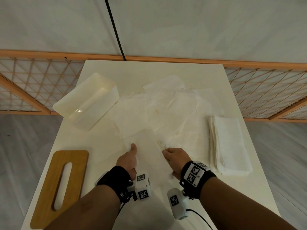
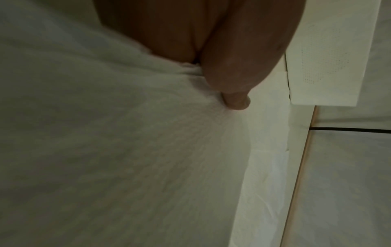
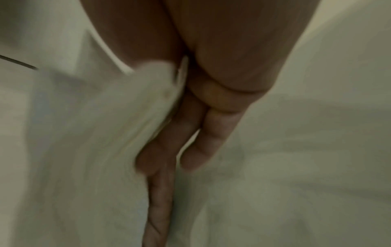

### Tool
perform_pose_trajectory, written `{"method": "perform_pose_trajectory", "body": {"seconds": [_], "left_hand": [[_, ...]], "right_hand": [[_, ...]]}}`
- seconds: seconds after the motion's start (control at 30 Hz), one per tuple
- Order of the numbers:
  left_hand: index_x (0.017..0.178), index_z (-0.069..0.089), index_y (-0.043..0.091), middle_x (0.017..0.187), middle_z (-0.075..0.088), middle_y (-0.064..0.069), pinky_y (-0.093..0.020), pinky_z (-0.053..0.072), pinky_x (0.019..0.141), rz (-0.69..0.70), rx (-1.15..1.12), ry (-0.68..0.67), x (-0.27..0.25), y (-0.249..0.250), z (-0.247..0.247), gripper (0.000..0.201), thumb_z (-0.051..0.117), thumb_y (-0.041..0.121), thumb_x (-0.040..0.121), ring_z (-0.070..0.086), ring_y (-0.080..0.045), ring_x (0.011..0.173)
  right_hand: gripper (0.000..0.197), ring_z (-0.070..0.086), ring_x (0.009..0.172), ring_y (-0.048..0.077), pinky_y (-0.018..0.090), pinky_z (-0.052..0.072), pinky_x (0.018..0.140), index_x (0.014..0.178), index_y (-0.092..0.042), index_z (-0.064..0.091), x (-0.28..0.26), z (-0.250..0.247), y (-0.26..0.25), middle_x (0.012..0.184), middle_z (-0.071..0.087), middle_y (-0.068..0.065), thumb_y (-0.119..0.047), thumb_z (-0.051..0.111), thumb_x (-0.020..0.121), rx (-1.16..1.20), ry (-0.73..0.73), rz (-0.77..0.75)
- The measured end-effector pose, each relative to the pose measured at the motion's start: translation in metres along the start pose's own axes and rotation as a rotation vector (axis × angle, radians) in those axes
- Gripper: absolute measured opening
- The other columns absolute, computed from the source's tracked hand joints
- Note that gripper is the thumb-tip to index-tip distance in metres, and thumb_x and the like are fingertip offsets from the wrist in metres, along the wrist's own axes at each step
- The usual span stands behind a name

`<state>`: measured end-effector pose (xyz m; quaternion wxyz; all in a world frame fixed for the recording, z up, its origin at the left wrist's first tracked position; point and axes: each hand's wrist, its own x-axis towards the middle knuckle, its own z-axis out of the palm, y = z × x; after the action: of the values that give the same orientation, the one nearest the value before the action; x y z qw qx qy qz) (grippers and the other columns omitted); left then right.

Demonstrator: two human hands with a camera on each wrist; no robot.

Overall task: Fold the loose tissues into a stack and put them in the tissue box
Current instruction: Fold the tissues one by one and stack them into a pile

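One white tissue (image 1: 149, 156) is stretched between my two hands above the near middle of the table. My left hand (image 1: 132, 152) pinches its left edge, thumb on top; in the left wrist view the thumb (image 2: 233, 100) presses into the tissue (image 2: 127, 133). My right hand (image 1: 168, 153) grips the right edge with curled fingers; in the right wrist view its fingers (image 3: 190, 143) lie against the bunched tissue (image 3: 101, 133). Loose tissues (image 1: 167, 110) are spread over the middle. A folded stack (image 1: 230, 145) lies at the right. The open white tissue box (image 1: 99, 80) stands at the far left.
A wooden lid (image 1: 49, 188) with a long slot lies at the near left of the white table (image 1: 99, 163). A wood-framed lattice panel (image 1: 265, 90) stands behind the table. A black cable (image 1: 114, 30) hangs down the wall behind.
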<state>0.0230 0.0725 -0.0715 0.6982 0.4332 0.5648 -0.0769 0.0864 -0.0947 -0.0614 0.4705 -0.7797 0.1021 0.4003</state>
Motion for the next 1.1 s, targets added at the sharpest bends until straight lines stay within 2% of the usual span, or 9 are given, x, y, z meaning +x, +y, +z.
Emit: {"method": "perform_pose_trajectory", "body": {"seconds": [0.1, 0.2, 0.3, 0.43, 0.57, 0.67, 0.8, 0.9, 1.1], "left_hand": [[0.099, 0.06, 0.007, 0.082, 0.068, -0.008, -0.036, 0.054, 0.06, 0.0, 0.041, -0.016, 0.004, 0.002, -0.004, 0.043, 0.06, 0.05, 0.098, 0.067, -0.028, 0.072], [0.103, 0.067, 0.009, 0.09, 0.075, -0.013, -0.052, 0.06, 0.087, 0.06, 0.153, -0.028, 0.007, 0.0, -0.009, 0.06, 0.062, 0.067, 0.089, 0.073, -0.039, 0.087], [0.103, 0.069, 0.016, 0.096, 0.077, -0.018, -0.058, 0.057, 0.091, 0.072, 0.24, -0.057, 0.017, -0.009, -0.013, 0.072, 0.065, 0.081, 0.074, 0.072, -0.047, 0.096], [0.11, 0.069, 0.01, 0.096, 0.078, -0.013, -0.057, 0.058, 0.091, 0.104, 0.16, -0.086, 0.002, -0.005, -0.009, 0.058, 0.065, 0.064, 0.088, 0.075, -0.039, 0.09], [0.11, 0.068, 0.007, 0.098, 0.077, -0.015, -0.05, 0.06, 0.086, 0.077, 0.109, -0.083, -0.004, -0.002, -0.004, 0.048, 0.061, 0.052, 0.096, 0.074, -0.037, 0.089], [0.11, 0.068, 0.006, 0.102, 0.077, -0.016, -0.049, 0.061, 0.081, 0.05, 0.053, -0.114, -0.007, 0.0, -0.002, 0.046, 0.064, 0.049, 0.096, 0.075, -0.038, 0.092], [0.116, 0.068, 0.001, 0.105, 0.077, -0.016, -0.054, 0.058, 0.09, 0.058, 0.059, -0.178, -0.009, -0.002, 0.002, 0.038, 0.07, 0.032, 0.095, 0.074, -0.038, 0.098], [0.115, 0.069, 0.003, 0.104, 0.078, -0.014, -0.047, 0.06, 0.082, 0.073, 0.069, -0.199, -0.009, -0.005, 0.003, 0.026, 0.064, 0.023, 0.1, 0.075, -0.035, 0.095], [0.115, 0.069, 0.001, 0.103, 0.078, -0.015, -0.048, 0.06, 0.087, 0.13, 0.101, -0.21, -0.006, -0.01, 0.004, 0.02, 0.067, 0.011, 0.097, 0.074, -0.035, 0.096]], "right_hand": [[0.005, 0.071, 0.072, 0.023, 0.033, 0.059, 0.067, 0.094, -0.024, 0.066, 0.002, 0.002, -0.002, 0.087, 0.075, 0.006, -0.02, 0.069, 0.092, 0.043, 0.084, -0.051], [0.015, 0.067, 0.072, 0.027, 0.041, 0.058, 0.071, 0.091, -0.02, 0.07, 0.002, 0.003, -0.011, 0.085, 0.074, 0.008, -0.007, 0.063, 0.087, 0.086, 0.055, -0.049], [0.011, 0.072, 0.086, 0.034, 0.048, 0.059, 0.083, 0.087, -0.015, 0.076, 0.001, 0.006, -0.016, 0.09, 0.077, 0.008, -0.02, 0.067, 0.091, 0.161, 0.026, -0.032], [0.027, 0.074, 0.091, 0.029, 0.047, 0.061, 0.087, 0.085, -0.018, 0.072, 0.002, 0.007, -0.018, 0.091, 0.077, 0.005, -0.045, 0.075, 0.087, 0.02, 0.043, -0.061], [0.024, 0.074, 0.082, 0.023, 0.037, 0.062, 0.076, 0.085, -0.017, 0.072, 0.0, 0.006, -0.018, 0.086, 0.077, 0.003, -0.04, 0.079, 0.085, -0.106, -0.04, -0.105], [0.015, 0.068, 0.079, 0.012, 0.024, 0.051, 0.065, 0.097, -0.019, 0.069, -0.002, 0.008, -0.02, 0.088, 0.072, -0.005, -0.034, 0.067, 0.096, -0.26, -0.047, -0.192], [0.022, 0.059, 0.092, 0.018, 0.029, 0.043, 0.08, 0.109, -0.017, 0.056, 0.004, 0.011, -0.026, 0.102, 0.062, -0.002, -0.036, 0.047, 0.106, -0.305, -0.001, -0.196], [0.026, 0.056, 0.096, 0.022, 0.031, 0.041, 0.085, 0.113, -0.016, 0.049, 0.009, 0.012, -0.026, 0.109, 0.06, 0.002, -0.04, 0.04, 0.108, -0.356, 0.003, -0.16], [0.053, 0.061, 0.116, 0.029, 0.035, 0.046, 0.092, 0.15, -0.026, 0.03, 0.012, 0.019, -0.022, 0.134, 0.061, 0.007, -0.043, 0.048, 0.104, -0.353, -0.089, -0.132]]}}
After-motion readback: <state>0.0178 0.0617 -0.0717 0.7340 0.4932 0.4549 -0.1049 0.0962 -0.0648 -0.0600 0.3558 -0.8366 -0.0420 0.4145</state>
